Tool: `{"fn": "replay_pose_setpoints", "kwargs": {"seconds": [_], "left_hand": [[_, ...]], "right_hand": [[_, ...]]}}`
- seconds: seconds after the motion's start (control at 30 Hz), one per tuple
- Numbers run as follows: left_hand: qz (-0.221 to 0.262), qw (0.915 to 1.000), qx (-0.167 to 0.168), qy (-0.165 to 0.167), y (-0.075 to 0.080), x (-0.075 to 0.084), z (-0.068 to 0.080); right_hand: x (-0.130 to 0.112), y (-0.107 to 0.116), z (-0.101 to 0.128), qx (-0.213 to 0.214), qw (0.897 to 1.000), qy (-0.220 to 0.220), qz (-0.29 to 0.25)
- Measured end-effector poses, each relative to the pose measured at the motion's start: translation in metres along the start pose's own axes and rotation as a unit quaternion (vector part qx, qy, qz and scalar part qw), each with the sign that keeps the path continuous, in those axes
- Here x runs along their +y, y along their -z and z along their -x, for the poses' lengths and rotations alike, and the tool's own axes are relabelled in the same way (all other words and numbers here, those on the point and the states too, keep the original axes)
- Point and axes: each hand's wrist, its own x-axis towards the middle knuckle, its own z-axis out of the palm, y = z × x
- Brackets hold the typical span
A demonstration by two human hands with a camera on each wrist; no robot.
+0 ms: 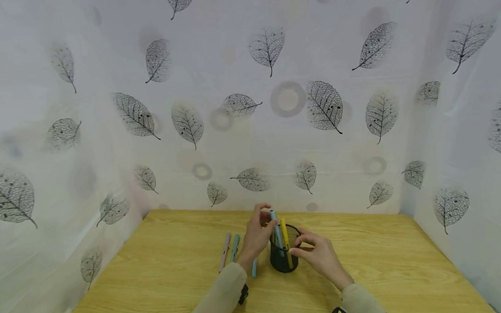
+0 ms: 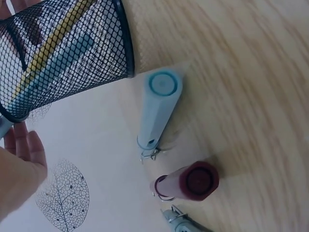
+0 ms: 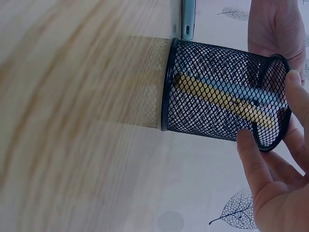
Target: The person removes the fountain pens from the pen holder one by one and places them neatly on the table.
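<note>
- Light blue pen [image 1: 278, 235]: lower end inside the mesh cup [image 1: 279, 264], beside the yellow pen [image 1: 284, 230]; slanted pushing could jam them.
- Left hand [image 1: 256, 232]: grip closed, pinching the pen's top; loosening early might drop it.
- Right hand [image 1: 321, 255]: grip curled lightly at the rim; slackening could let the cup tip.
- Second blue pen [image 1: 254, 268]: on the table [image 1: 388, 262]; a low sleeve might roll it.

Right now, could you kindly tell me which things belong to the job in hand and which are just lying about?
In use:
mesh holder, held by the right hand
light blue pen, pinched by the left hand
yellow pen, inside the holder

Lying on the table, not held:
mauve pen
green pen
another blue pen
</note>
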Motion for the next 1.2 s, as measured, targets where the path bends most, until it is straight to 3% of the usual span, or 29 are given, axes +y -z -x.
{"fn": "replay_pose_setpoints", "kwargs": {"seconds": [0.43,0.67,0.97,1.2], "left_hand": [[-0.012,0.9995,0.027,0.010,0.006,0.004,-0.003],[0.009,0.9991,0.042,-0.005,0.010,0.016,-0.007],[0.030,0.9984,0.041,-0.025,0.017,0.019,-0.011],[0.049,0.9972,0.053,-0.019,0.019,0.019,-0.014]], "right_hand": [[0.000,-0.002,-0.001,0.003,1.000,-0.005,0.002],[0.001,-0.001,-0.001,0.002,1.000,0.005,0.001],[0.000,-0.001,-0.001,0.003,1.000,0.009,0.004],[-0.001,-0.001,0.001,-0.003,1.000,0.008,-0.003]]}}
